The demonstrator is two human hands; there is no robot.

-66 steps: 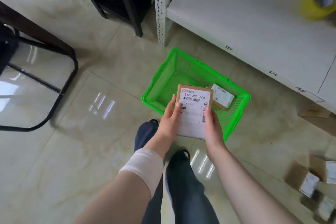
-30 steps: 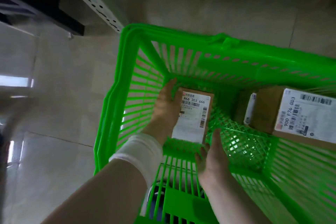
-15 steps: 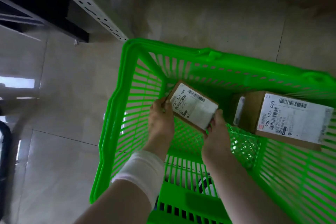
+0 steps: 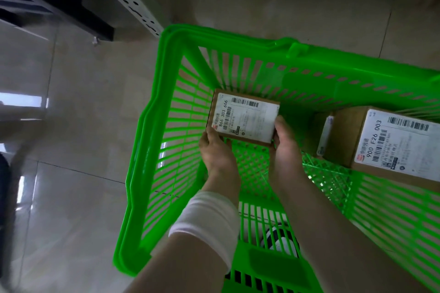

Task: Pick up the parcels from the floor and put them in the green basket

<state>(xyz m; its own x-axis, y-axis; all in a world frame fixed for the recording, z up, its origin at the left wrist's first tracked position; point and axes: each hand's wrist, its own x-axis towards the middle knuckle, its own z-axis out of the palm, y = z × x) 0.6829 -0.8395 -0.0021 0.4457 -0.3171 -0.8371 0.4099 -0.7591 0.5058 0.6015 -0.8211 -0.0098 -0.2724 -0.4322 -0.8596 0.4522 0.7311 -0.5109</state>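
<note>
The green basket [image 4: 152, 126] fills the middle of the head view, seen from straight above. Both hands reach inside it and hold a small cardboard parcel [image 4: 245, 119] with a white shipping label, low in the far left corner. My left hand [image 4: 215, 150] grips the parcel's near left corner; my right hand [image 4: 284, 143] grips its right end. A larger labelled parcel [image 4: 385, 143] lies in the right part of the basket, with another small box [image 4: 320, 133] beside it.
A white perforated shelf post [image 4: 128, 0] and a dark furniture base [image 4: 54, 5] stand on the glossy tiled floor [image 4: 78, 114] beyond the basket's far left corner. My shoe [image 4: 278, 240] shows through the basket's near wall.
The parcel has been turned so its label runs sideways and has been lowered from above the basket into the far left corner. Both hands stay on it.
</note>
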